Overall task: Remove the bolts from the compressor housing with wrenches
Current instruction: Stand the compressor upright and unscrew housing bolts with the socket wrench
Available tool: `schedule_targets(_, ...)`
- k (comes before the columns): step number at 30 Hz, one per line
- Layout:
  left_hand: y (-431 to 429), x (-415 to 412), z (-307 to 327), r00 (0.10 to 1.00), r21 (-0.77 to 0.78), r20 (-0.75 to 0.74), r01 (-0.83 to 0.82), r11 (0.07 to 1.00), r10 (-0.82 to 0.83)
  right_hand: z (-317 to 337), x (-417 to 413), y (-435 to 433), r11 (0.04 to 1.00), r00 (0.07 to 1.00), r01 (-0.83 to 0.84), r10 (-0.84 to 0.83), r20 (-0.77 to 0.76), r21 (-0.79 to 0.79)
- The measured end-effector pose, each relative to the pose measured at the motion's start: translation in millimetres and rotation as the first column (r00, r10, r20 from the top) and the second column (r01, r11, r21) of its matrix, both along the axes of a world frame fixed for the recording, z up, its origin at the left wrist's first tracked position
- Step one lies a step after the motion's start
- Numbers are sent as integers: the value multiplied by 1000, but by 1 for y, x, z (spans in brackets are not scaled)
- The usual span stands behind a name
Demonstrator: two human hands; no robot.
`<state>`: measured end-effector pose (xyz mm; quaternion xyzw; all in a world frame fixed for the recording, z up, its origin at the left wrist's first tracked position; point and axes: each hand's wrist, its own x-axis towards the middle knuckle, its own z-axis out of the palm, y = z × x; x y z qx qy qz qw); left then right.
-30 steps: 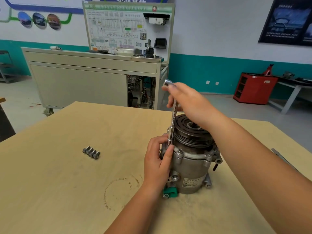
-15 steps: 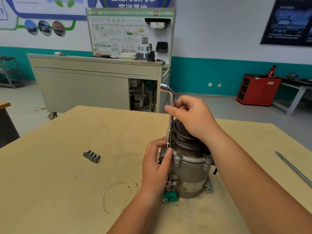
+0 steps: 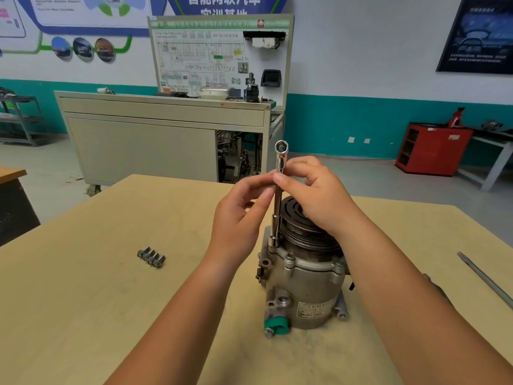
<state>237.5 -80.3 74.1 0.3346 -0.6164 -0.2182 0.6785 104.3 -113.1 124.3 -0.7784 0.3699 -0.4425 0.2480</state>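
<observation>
Chrome wrench (image 3: 278,207) covers bolt | grey bar (image 3: 483,279) cut off right

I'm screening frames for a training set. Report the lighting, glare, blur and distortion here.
Head view: soft, even room light, only faint shadows on the table; bright glints on the chrome wrench; the wide-angle lens slants uprights, as on the dark poster; the compressor label is too soft to read.

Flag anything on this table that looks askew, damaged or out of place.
Nothing stands out. The compressor stands upright, the left hand and right hand hold the socket wrench upright at its flange, and four loose bolts lie in a neat row.
</observation>
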Motion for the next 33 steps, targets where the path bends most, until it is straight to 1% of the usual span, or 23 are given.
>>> schedule_targets(3, -5, 4, 0, 997, 49, 31, 68, 996, -69, 0, 0, 1, 1000, 1000, 14, -14, 14, 22)
schedule_targets(6, -8, 8, 0, 979, 95, 140, 137, 986, -149, 0, 1, 2, 999, 999, 13, -15, 48, 35)
schedule_targets(8, -8, 10, 0, 961, 119, 172, 196, 973, -215, 0, 2, 3, 999, 998, 13, -15, 62, 35)
schedule_targets(11, -9, 9, 1, 962, 151, 111, 232, 961, -250, 0, 1, 1, 999, 998, 48, -48, 47, 15)
schedule_targets(15, -10, 7, -2, 980, 141, 33, 192, 971, -198, 0, -4, 0, 998, 989, 37, -43, 144, 41)
schedule_targets(17, -12, 6, -4, 987, 130, 9, 160, 978, -163, 0, -5, 0, 999, 985, 26, -34, 167, 48)
schedule_targets(19, -14, 4, -5, 990, 121, 3, 138, 983, -140, -1, -6, -1, 998, 982, 0, -10, 186, 56)
schedule_targets(23, -16, -1, -9, 991, 126, -14, 133, 983, -132, -2, -5, -2, 998, 988, -3, -6, 157, 61)
schedule_targets(27, -13, 1, -11, 984, 146, 8, 175, 974, -178, -1, -4, -3, 998, 983, -29, 19, 184, 52)
schedule_targets(30, -9, 4, -11, 970, 146, 12, 238, 960, -242, -1, -5, -3, 998, 990, -38, 31, 139, 48)
schedule_targets(33, -7, 4, -11, 965, 149, 25, 254, 955, -261, -1, -4, -3, 998, 991, -37, 30, 130, 45)
